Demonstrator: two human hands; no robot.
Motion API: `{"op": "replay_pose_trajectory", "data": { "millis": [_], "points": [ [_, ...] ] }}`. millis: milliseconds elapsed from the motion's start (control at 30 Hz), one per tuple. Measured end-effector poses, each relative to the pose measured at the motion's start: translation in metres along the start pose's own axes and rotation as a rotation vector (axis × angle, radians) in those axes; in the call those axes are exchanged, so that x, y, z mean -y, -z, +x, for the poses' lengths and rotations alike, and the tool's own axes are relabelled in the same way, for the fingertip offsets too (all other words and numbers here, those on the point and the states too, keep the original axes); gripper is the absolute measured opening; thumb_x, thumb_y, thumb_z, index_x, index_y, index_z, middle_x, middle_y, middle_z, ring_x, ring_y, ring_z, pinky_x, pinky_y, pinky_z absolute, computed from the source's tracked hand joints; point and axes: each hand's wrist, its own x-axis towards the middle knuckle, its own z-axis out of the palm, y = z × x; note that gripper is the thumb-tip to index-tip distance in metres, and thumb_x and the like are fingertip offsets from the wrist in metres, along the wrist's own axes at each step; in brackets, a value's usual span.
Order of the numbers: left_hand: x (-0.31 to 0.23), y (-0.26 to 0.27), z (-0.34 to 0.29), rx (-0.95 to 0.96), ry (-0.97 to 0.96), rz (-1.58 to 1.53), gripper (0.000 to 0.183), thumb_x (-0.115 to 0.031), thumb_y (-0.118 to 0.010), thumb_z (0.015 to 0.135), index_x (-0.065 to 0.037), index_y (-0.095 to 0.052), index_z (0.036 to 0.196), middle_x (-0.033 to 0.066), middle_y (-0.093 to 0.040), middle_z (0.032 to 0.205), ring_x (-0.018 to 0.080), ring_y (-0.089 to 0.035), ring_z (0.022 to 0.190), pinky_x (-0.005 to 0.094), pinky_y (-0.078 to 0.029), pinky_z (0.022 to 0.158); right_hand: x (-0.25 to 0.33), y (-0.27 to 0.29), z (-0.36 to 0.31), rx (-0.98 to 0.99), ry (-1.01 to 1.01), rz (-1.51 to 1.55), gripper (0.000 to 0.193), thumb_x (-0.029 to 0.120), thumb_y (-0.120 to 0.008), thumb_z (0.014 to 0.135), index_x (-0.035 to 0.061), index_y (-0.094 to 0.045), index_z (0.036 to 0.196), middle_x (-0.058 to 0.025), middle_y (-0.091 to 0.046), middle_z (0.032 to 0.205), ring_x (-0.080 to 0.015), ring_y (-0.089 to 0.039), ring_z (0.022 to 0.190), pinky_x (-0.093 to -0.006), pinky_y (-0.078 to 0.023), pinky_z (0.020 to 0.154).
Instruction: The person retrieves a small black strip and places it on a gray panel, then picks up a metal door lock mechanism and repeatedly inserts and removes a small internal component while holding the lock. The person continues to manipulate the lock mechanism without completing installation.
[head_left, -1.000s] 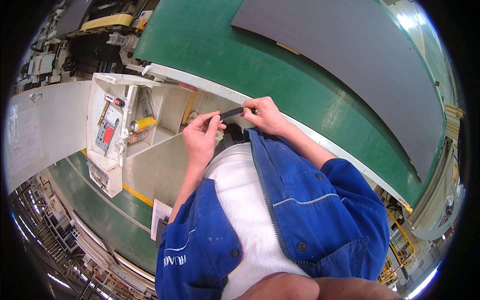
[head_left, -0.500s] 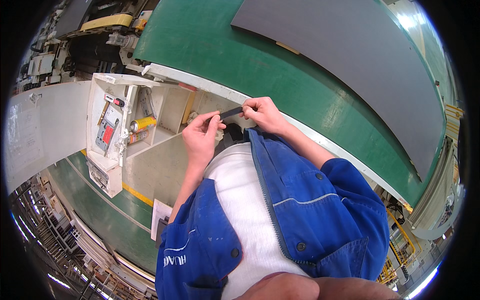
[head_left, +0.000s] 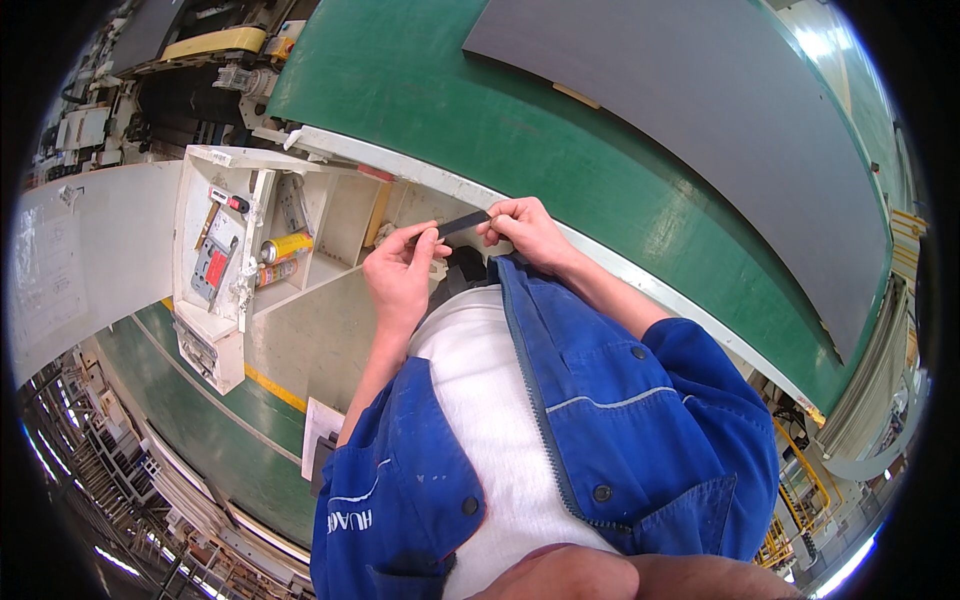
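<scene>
A thin, flat black strip (head_left: 463, 223) is stretched between my two hands, in front of my body and close to the edge of the green table. My left hand (head_left: 398, 275) pinches its left end between thumb and fingers. At the other end, the bent fingers of my right hand (head_left: 527, 230) close on the strip. What kind of thing the strip is cannot be made out. Both fingertips partly cover its ends.
Beyond my hands lies a green belt table (head_left: 400, 95) with a large grey panel (head_left: 680, 130) on it. To the left stands a white open cabinet (head_left: 210, 160) holding a hammer (head_left: 228, 201), a yellow spray can (head_left: 287, 247) and other tools. A white board (head_left: 100, 260) is farther left.
The strip has shifted slightly, its right end tilting a little upward. My right hand's fingers have changed their hold slightly; my left hand stays nearly in place.
</scene>
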Motion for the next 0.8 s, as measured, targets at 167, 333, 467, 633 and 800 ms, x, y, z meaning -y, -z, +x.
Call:
{"op": "replay_pose_trajectory", "data": {
  "millis": [167,333,467,633,800],
  "points": [
    [0.001,0.0,0.0,-0.001,0.023,-0.007,0.018,-0.005,-0.066,0.093,0.007,-0.068,0.105,0.0084,-0.07,0.083,0.0146,-0.07,0.071,0.0231,-0.053,0.065,0.005,0.002,-0.002,0.024,0.005,-0.062,0.024,0.015,-0.053,0.085,-0.0039,-0.069,0.081,-0.0087,-0.07,0.079,-0.0118,-0.063,0.071,-0.0276,-0.051,0.068],
    [0.001,0.001,0.001,-0.001,0.033,0.0,0.017,-0.005,-0.066,0.093,0.007,-0.068,0.105,0.0089,-0.07,0.084,0.0149,-0.07,0.07,0.0237,-0.054,0.065,0.014,-0.002,-0.005,-0.011,0.113,-0.322,0.024,0.016,-0.056,0.085,-0.0035,-0.068,0.079,-0.0075,-0.067,0.07,-0.0107,-0.058,0.064,-0.0286,-0.048,0.061],
    [0.001,0.002,0.001,0.004,0.035,-0.016,0.018,-0.005,-0.066,0.093,0.008,-0.068,0.105,0.0093,-0.07,0.084,0.015,-0.069,0.07,0.024,-0.055,0.066,0.018,-0.003,-0.005,-0.053,0.201,-0.523,0.022,0.016,-0.059,0.084,-0.0029,-0.068,0.08,-0.014,-0.06,0.061,-0.0144,-0.056,0.057,-0.0327,-0.046,0.056],
    [0.002,0.002,0.002,0.001,0.048,-0.037,0.017,-0.005,-0.066,0.093,0.007,-0.068,0.104,0.0097,-0.07,0.084,0.0151,-0.069,0.07,0.0243,-0.055,0.066,0.013,-0.002,-0.001,-0.071,0.332,-0.615,0.02,0.017,-0.06,0.083,-0.0027,-0.066,0.08,-0.0204,-0.056,0.062,-0.0228,-0.057,0.055,-0.0376,-0.047,0.057],
    [0.004,0.002,0.003,-0.026,0.061,-0.021,0.015,-0.004,-0.066,0.092,0.007,-0.069,0.103,0.0098,-0.07,0.083,0.0153,-0.07,0.07,0.0247,-0.055,0.065,0.013,0.0,-0.002,-0.023,0.254,-0.422,0.024,0.021,-0.058,0.085,-0.0019,-0.066,0.083,-0.0191,-0.061,0.067,-0.0264,-0.061,0.06,-0.04,-0.048,0.061]
  ]
}}
